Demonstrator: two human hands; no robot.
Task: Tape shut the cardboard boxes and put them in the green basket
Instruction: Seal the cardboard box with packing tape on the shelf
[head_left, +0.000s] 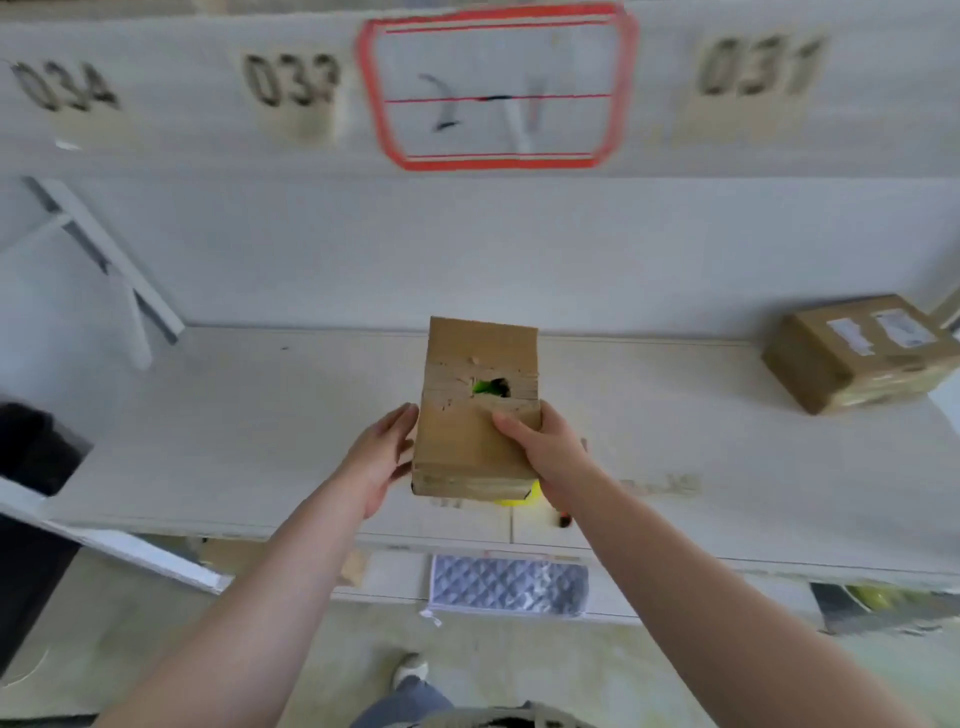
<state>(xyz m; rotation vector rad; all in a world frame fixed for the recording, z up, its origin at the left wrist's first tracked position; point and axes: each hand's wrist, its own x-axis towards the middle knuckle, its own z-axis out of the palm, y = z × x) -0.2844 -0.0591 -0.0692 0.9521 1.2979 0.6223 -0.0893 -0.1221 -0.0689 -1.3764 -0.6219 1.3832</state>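
Shelf boards make up most of what I see: the long whitewashed wooden shelf (208, 415) runs across the view. Above the shelf, the white back panel (156, 78) carries stencilled numbers 034, 033 and 031, plus a red-bordered label (498, 88) whose handwriting is too blurred to read. Above the shelf's front middle is the small brown cardboard box (475, 415), taped, with a torn hole showing green. My right hand (545, 452) grips the box with thumb on top; my left hand (379, 452) rests flat-fingered against its side. At the shelf's right end lies a second brown taped cardboard box (852, 353) with illegible white labels.
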